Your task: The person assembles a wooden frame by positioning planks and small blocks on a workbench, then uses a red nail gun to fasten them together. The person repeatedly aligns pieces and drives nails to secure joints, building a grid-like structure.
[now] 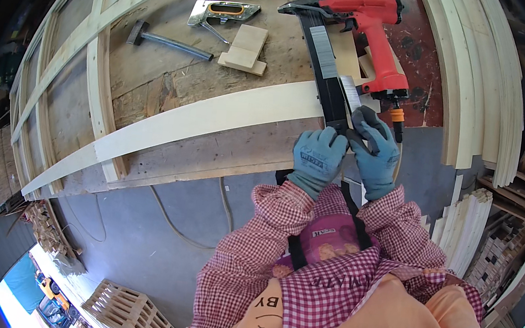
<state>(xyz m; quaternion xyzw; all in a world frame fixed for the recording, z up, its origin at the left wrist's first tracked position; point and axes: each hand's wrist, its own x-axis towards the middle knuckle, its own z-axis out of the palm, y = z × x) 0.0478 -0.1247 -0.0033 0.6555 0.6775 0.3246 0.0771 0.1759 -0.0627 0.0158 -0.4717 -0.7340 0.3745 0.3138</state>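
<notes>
A red air-powered staple gun (383,45) lies on its side at the far edge of the bench, its long black magazine (333,101) reaching towards me. A grey strip of staples (322,51) lies along the magazine, and a second pale strip (350,93) runs beside it. In a blue-grey work glove, my left hand (316,160) is closed at the magazine's near end. My right hand (377,152), gloved alike, has its fingers curled together right by that end and the pale strip's tip. What lies between the right fingers is hidden.
A curved pale wooden board (217,110) crosses the bench front. Beyond lie a hammer (169,42), a silver manual staple gun (224,14) and small wood blocks (245,48). A wooden frame (95,73) stands left, long strips (473,78) right. A hose (186,236) trails across the floor.
</notes>
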